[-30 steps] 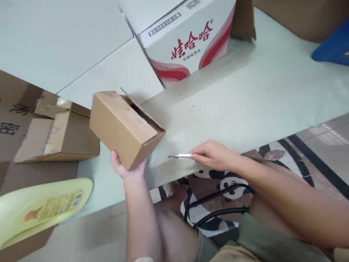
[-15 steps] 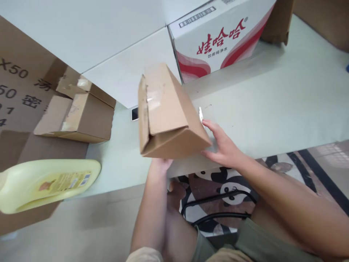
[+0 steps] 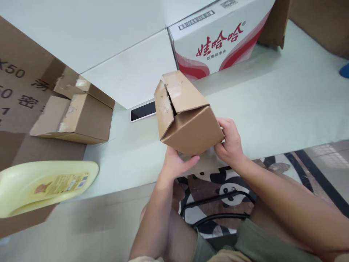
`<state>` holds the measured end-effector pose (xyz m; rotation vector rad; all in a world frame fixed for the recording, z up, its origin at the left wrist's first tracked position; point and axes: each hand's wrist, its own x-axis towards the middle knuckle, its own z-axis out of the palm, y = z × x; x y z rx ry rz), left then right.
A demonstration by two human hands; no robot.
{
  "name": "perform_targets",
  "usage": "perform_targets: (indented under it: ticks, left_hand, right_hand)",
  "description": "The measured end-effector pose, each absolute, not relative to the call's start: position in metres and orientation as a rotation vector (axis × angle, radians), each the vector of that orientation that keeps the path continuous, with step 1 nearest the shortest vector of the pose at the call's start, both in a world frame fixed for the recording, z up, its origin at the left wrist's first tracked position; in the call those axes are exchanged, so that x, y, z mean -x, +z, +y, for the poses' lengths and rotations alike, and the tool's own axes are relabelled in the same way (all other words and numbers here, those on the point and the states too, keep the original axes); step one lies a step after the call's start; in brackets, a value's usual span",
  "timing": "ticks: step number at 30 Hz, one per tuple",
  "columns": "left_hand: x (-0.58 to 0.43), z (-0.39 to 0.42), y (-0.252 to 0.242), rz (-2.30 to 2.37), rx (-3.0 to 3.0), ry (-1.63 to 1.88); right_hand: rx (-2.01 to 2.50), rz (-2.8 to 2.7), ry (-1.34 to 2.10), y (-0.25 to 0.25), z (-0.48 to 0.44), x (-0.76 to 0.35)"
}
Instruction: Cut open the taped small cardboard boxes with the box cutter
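Note:
A small brown cardboard box is held up above the pale table, tilted, with its top flaps slightly parted along a torn seam. My left hand supports it from below at the near side, thumb stretched along the bottom edge and the other fingers hidden underneath. At the box's right corner, my right hand grips with fingers and thumb. Partly behind the box, a dark-screened phone lies on the table.
Left on the table stand an opened cardboard box and, nearer, a pale yellow bottle. A white and red carton stands at the back beside a white panel. A blue object shows at the right edge.
The box has moved right and turned, uncovering more of the phone. My right hand has closed on its right corner, and my left thumb now shows below it.

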<state>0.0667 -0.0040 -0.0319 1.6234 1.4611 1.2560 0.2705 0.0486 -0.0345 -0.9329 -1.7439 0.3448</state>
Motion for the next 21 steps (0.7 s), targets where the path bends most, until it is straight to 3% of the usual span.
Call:
perform_targets:
  ticks: [16,21]
  left_hand:
    - [-0.091,-0.005,-0.041,2.1,-1.786,1.493]
    - [-0.077,-0.002,-0.037,2.015,-2.223,1.625]
  right_hand:
    - [0.86,-1.765,0.309,-0.028,0.025,-0.25]
    - [0.747,-1.849,0.428,-0.028,0.01,-0.24]
